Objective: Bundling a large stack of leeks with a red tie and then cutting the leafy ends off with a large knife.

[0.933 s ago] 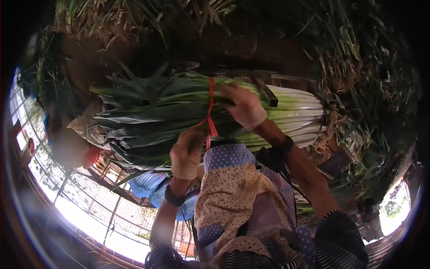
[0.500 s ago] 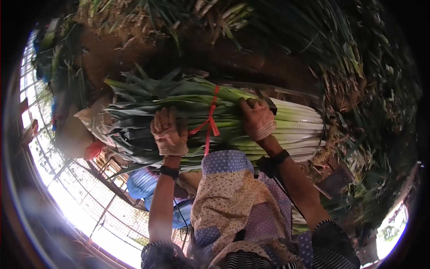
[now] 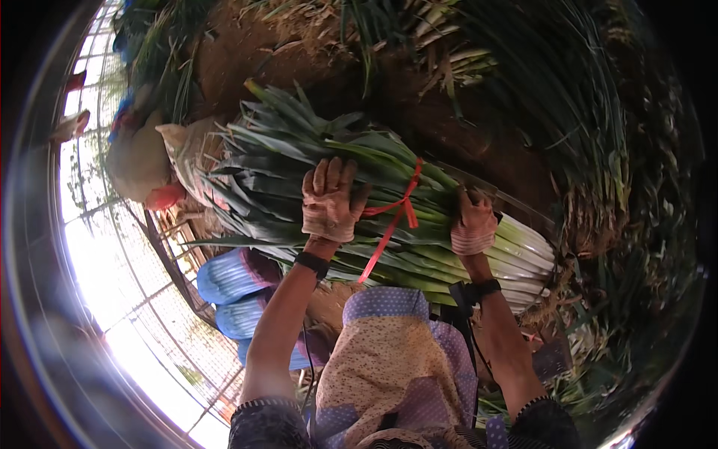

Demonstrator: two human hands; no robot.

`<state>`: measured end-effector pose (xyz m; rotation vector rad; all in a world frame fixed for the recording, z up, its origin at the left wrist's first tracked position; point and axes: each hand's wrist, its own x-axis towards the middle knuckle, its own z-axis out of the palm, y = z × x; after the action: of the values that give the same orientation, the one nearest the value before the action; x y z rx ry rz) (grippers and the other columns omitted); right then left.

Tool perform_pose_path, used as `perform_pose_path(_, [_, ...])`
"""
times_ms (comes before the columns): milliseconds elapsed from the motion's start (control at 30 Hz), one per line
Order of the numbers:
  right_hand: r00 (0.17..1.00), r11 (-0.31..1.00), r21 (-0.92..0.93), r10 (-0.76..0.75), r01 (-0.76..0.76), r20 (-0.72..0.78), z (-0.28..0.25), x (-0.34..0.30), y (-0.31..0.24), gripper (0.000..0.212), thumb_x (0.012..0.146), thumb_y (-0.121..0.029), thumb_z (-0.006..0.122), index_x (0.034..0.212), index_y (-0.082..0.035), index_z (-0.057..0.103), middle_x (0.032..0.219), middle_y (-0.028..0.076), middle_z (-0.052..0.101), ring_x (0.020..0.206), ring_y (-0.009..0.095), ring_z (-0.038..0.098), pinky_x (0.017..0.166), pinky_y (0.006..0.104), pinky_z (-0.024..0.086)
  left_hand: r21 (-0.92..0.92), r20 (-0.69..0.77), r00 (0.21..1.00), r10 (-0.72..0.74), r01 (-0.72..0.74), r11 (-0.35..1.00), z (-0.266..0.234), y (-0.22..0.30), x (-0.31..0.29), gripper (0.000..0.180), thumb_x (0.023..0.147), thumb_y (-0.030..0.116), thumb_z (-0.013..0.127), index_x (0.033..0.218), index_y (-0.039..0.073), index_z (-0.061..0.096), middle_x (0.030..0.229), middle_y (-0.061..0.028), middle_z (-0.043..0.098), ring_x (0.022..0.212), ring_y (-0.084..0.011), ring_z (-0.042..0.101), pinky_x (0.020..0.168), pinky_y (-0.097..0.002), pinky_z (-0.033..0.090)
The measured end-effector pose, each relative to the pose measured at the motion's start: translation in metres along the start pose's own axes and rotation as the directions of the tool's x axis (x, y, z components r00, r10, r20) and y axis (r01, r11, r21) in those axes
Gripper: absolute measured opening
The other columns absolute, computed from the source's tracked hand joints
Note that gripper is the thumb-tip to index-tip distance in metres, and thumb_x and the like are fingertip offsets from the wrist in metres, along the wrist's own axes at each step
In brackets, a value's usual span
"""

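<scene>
A large bundle of leeks [image 3: 419, 224] lies across in front of me, dark green leaves to the left, white stalks and roots to the right. A red tie [image 3: 404, 202] runs round its middle and is knotted on top. My left hand [image 3: 329, 202], in a stained glove, grips the leafy part left of the tie, its thumb apart from the other fingers. Right of the tie, my gloved right hand [image 3: 473, 223] is closed over the stalks, with its fingertips partly hidden. The underside of the bundle is hidden.
More leeks [image 3: 546, 90] lie in heaps at the back and right. Blue ribbed bundles [image 3: 235, 277] sit at the left, near a pale sack [image 3: 191, 153] and a wire mesh wall [image 3: 112, 254]. Brown ground [image 3: 247, 45] shows beyond the bundle.
The view has shifted and turned, so the bundle now slants down to the right. Both hands keep their places on it; the right hand looks more tightly curled.
</scene>
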<state>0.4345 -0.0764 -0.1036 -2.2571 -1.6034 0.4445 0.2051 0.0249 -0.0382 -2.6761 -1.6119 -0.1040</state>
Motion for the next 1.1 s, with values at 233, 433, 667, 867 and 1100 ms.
perform_pose_path(233, [1.0,0.994,-0.105,-0.004,0.007,0.024,0.018,-0.006,0.008,0.039,0.076,-0.011,0.053,0.115,-0.016,0.06,0.096,0.015,0.06,0.088,0.034,0.058,0.071,0.0415,0.049,-0.065,0.039,0.999,-0.01,0.013,0.998,-0.007,-0.009,-0.003,0.048,0.081,0.039,0.058,0.118,0.009,0.055,0.122,-0.0098,0.05,0.118,-0.0281,0.042,0.099,-0.0427,0.034])
perform_pose_path(433, [0.987,0.992,0.049,-0.108,0.114,-0.119,0.066,-0.003,0.075,0.033,0.084,-0.018,0.052,0.115,-0.011,0.059,0.1,0.017,0.06,0.092,0.031,0.057,0.08,0.0369,0.046,-0.276,-0.206,0.978,0.025,-0.082,0.958,-0.016,-0.021,-0.009,0.043,0.076,0.034,0.063,0.109,0.007,0.058,0.114,-0.0127,0.053,0.112,-0.0298,0.047,0.094,-0.0424,0.039])
perform_pose_path(667, [0.933,0.951,0.105,-0.256,0.289,-0.254,0.053,0.002,0.063,0.028,0.089,-0.009,0.049,0.114,-0.01,0.061,0.107,0.012,0.063,0.096,0.027,0.061,0.083,0.0316,0.048,-0.54,-0.299,0.906,-0.301,0.099,0.836,-0.073,-0.033,-0.105,0.034,0.069,0.02,0.071,0.098,0.007,0.061,0.097,-0.0096,0.059,0.095,-0.0285,0.057,0.083,-0.0417,0.045])
perform_pose_path(867, [0.925,0.94,0.114,-0.286,0.321,-0.25,0.034,0.006,0.048,0.027,0.089,-0.008,0.05,0.114,-0.007,0.06,0.11,0.013,0.061,0.099,0.029,0.06,0.084,0.0353,0.047,-0.608,0.68,0.168,-0.714,0.674,-0.42,-0.014,-0.051,-0.287,0.024,0.086,0.023,0.059,0.096,0.002,0.063,0.091,-0.0067,0.062,0.081,-0.0217,0.057,0.075,-0.0329,0.044])
perform_pose_path(1100, [0.941,0.964,0.015,-0.255,0.265,-0.221,0.038,0.001,0.037,0.027,0.092,-0.018,0.047,0.113,-0.006,0.059,0.106,0.014,0.061,0.095,0.033,0.06,0.081,0.0371,0.047,-0.776,0.589,0.274,-0.76,0.456,-0.436,0.083,-0.074,-0.289,0.053,0.096,0.032,0.04,0.139,0.001,0.032,0.131,-0.0135,0.048,0.114,-0.0252,0.049,0.091,-0.0277,0.043])
